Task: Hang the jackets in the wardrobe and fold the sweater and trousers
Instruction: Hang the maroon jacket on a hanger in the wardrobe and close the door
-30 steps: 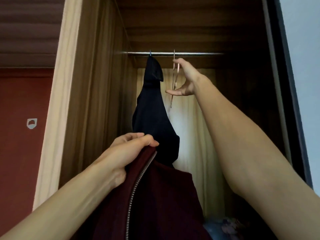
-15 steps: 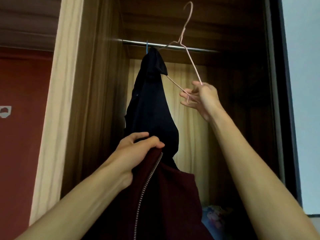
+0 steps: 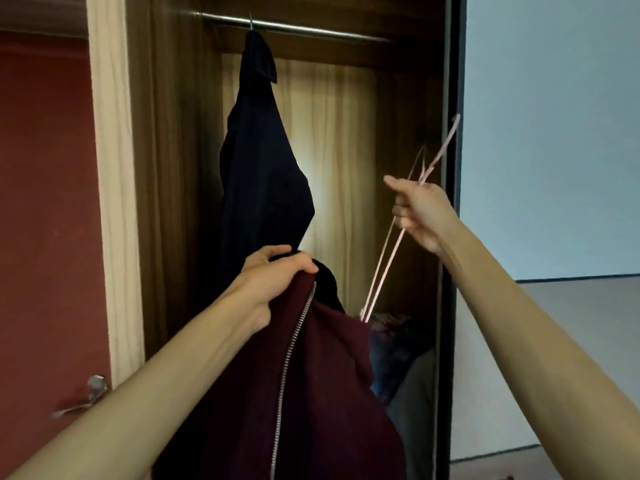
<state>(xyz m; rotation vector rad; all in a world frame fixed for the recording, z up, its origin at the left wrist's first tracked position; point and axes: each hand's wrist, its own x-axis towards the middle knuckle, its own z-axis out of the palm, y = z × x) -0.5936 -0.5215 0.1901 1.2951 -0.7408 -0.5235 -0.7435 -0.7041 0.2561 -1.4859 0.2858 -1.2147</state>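
Maroon jacket (image 3: 329,393): near centre, in front of the open wardrobe; soft matte fabric, metal zip (image 3: 291,344) running up to the collar.
Left hand (image 3: 273,275): fingers curled round the collar edge, holding it up.
Right hand (image 3: 420,211): fingers closed round a thin pink wire hanger (image 3: 440,147).
Hanger axis: tilted, top towards the wardrobe's dark right edge (image 3: 450,98), bottom behind the maroon shoulder.
Clearance: open space right of the dark jacket (image 3: 263,174).
Dark jacket: hangs vertically from the steel rail (image 3: 311,29), far left.
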